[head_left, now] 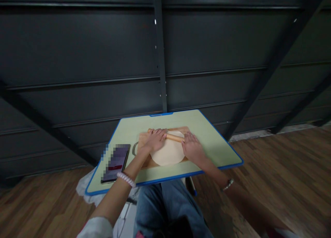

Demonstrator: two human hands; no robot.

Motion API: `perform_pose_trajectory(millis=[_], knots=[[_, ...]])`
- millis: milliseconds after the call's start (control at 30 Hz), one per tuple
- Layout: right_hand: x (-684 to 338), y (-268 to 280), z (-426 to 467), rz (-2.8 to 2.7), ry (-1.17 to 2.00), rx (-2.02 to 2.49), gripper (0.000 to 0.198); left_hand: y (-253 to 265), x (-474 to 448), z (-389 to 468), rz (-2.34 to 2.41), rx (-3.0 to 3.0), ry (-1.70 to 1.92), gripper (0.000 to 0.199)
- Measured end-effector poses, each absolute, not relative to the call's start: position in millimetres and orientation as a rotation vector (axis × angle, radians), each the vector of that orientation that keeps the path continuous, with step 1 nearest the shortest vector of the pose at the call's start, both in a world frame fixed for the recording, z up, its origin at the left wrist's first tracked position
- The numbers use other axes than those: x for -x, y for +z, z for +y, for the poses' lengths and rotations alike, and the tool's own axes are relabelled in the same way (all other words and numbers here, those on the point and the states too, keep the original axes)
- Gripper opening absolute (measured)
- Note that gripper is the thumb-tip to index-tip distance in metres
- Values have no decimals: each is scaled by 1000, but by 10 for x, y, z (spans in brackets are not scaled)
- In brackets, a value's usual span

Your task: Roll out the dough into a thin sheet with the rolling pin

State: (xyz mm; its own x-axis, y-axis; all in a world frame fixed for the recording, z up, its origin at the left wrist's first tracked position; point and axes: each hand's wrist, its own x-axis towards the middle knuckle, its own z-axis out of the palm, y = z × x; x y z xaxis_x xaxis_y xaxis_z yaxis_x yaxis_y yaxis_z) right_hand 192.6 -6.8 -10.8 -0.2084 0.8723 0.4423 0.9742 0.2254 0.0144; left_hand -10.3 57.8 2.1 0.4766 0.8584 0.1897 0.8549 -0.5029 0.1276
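Note:
A wooden rolling pin [175, 138] lies across the far part of a round, flat sheet of pale dough [167, 156]. My left hand [156, 140] is closed over the pin's left end, fingers pointing away from me. Over its right end, my right hand [193, 149] grips in the same way. Under the dough is a wooden cutting board [143, 138] with a metal handle [134, 148] at its left side. Parts of the pin's ends are hidden beneath my hands.
The board rests on a small pale-green table [214, 141] with a blue edge. A phone or tablet [117, 162], partly pixelated, lies at the table's left. My legs [165, 203] are under the near edge. A dark panelled wall [116, 48] stands behind.

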Motion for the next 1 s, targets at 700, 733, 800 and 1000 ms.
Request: perform_pose_trajectory(millis=[700,733,800,1000], knots=[[-2197,-106,-204,-2166,136,1247,36,47,452,-412,1602,-2803,333,47],[-2207,-121,-172,-2154,151,1218,35,32,422,-511,1637,-2796,339,48],[-2220,-146,-109,-2158,171,1169,34,1,320,-716,1734,-2772,351,50],[-2200,-137,31,-2314,152,1112,34,-123,-108,-1153,2065,-2588,370,61]])
